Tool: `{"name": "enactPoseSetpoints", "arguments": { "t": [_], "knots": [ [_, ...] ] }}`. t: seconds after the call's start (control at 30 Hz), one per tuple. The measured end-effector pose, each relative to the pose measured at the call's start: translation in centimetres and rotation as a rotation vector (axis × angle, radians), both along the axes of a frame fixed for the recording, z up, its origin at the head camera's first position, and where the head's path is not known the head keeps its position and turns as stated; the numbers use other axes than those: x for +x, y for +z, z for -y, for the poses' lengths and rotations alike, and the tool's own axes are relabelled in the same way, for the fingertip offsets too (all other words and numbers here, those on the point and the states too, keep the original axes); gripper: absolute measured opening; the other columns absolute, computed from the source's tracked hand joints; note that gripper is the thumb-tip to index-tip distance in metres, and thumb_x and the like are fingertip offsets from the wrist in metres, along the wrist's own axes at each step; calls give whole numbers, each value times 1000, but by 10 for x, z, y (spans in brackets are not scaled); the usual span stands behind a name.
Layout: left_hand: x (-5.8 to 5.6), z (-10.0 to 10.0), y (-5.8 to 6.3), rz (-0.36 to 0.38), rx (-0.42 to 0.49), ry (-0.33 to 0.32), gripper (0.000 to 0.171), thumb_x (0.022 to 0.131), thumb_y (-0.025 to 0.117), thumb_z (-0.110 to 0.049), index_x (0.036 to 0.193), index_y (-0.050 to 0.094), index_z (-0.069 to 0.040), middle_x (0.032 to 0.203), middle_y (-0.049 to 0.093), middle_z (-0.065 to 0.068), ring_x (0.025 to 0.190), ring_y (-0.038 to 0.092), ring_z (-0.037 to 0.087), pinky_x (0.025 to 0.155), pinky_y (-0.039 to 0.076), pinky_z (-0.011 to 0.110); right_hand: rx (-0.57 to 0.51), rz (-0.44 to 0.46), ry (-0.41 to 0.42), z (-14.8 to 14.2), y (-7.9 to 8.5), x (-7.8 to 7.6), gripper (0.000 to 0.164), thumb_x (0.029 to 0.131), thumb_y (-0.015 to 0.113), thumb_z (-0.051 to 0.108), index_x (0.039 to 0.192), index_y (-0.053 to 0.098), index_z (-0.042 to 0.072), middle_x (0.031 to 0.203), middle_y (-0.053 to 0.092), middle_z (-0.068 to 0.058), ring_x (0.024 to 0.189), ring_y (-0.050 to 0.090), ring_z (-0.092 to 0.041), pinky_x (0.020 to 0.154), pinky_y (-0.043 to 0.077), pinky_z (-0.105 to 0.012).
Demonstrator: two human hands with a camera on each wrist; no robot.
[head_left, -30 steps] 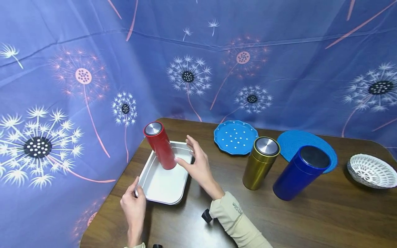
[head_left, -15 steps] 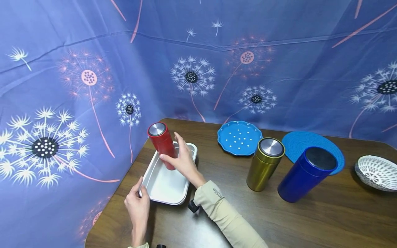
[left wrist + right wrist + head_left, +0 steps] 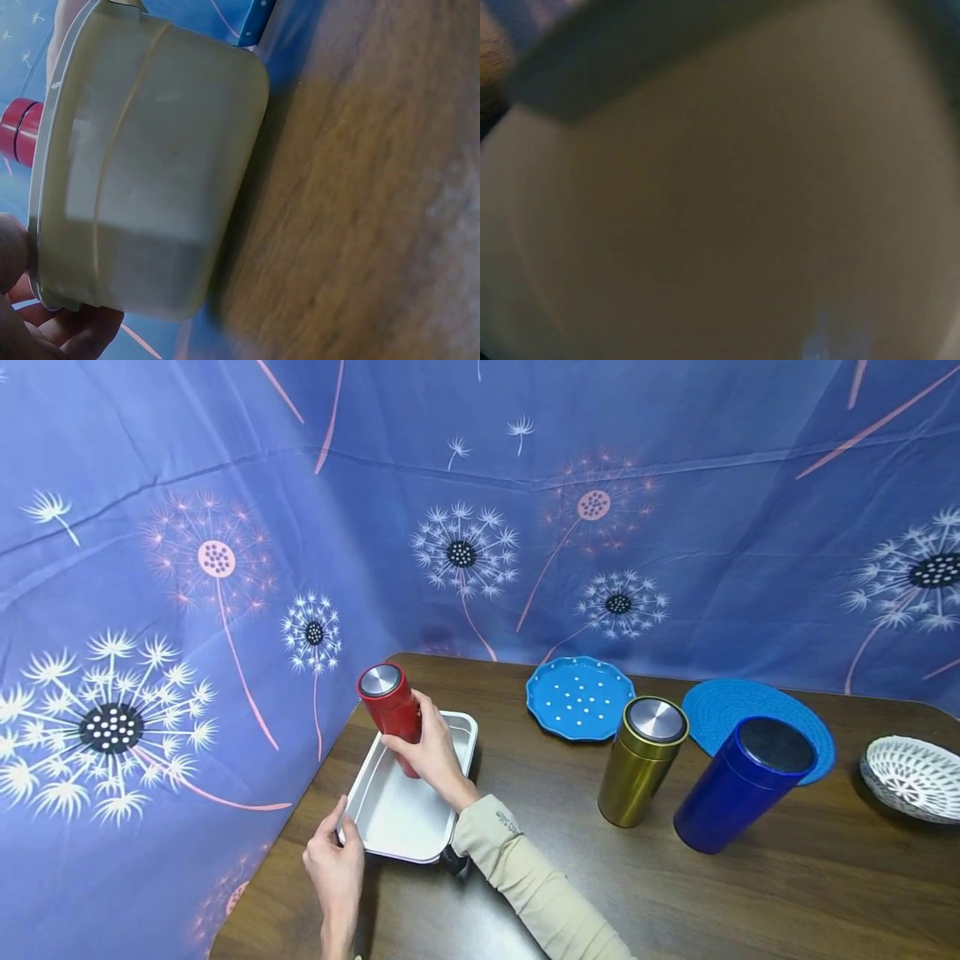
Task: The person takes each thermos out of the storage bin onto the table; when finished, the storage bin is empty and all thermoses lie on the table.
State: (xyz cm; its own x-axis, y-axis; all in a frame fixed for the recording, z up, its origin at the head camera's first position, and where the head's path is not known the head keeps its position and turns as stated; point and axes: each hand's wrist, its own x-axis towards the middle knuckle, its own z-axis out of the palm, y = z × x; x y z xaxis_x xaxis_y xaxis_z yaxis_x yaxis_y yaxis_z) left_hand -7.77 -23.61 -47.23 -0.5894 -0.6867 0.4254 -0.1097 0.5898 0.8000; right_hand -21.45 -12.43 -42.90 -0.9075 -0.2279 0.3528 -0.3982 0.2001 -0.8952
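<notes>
In the head view a white plastic tub (image 3: 405, 818) stands on the table's left side. Inside its far left part is a red thermos flask (image 3: 390, 706) with a steel-topped cap, slightly tilted in this view. My right hand (image 3: 435, 752) grips the flask's body, thumb on the near side, fingers behind. My left hand (image 3: 335, 860) holds the tub's rim at the near left corner. In the left wrist view, fingers (image 3: 82, 330) curl under that rim, and the tub's deep side (image 3: 165, 172) fills much of the picture. The right wrist view shows only a blurred pale surface up close.
A gold flask (image 3: 633, 772) and a larger blue flask (image 3: 723, 802) stand right of centre. Behind them lie a blue dotted plate (image 3: 579, 697) and a round blue woven mat (image 3: 712, 714). A white openwork bowl (image 3: 911, 777) sits far right. Patterned cloth (image 3: 480, 468) hangs behind the table.
My right hand has moved left from beside the red flask and closed round its body. The left hand keeps its hold on the tub's corner. The flask and tub look unmoved.
</notes>
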Motion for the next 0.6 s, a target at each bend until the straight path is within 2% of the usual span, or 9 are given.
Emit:
{"name": "enactPoseSetpoints", "arguments": {
  "t": [0.3, 0.53, 0.6],
  "knots": [
    [4, -2, 0, 1, -5, 11, 33, 80, 58, 9, 109, 73, 2, 103, 71, 21, 91, 67, 35, 66, 35, 6, 20, -27, -8, -2, -1, 2, 69, 77, 83, 21, 136, 48, 13, 121, 63, -6, 109, 59, -19, 92, 47, -34],
    [4, -4, 2, 5, -18, 19, 33, 80, 58, 9, 108, 73, 1, 102, 71, 20, 90, 68, 36, 68, 41, 25, 12, -18, -15, -8, 3, 3, 70, 76, 83, 21, 136, 48, 11, 120, 64, -8, 107, 60, -20, 90, 50, -33],
    [3, -5, 3, 7, -19, 21, 34, 79, 57, 8, 108, 73, 0, 102, 72, 19, 90, 68, 36, 68, 41, 25, 1, -17, -15, -11, 6, 3, 70, 76, 84, 21, 135, 48, 10, 120, 64, -9, 107, 61, -21, 88, 50, -32]
  ]
}}
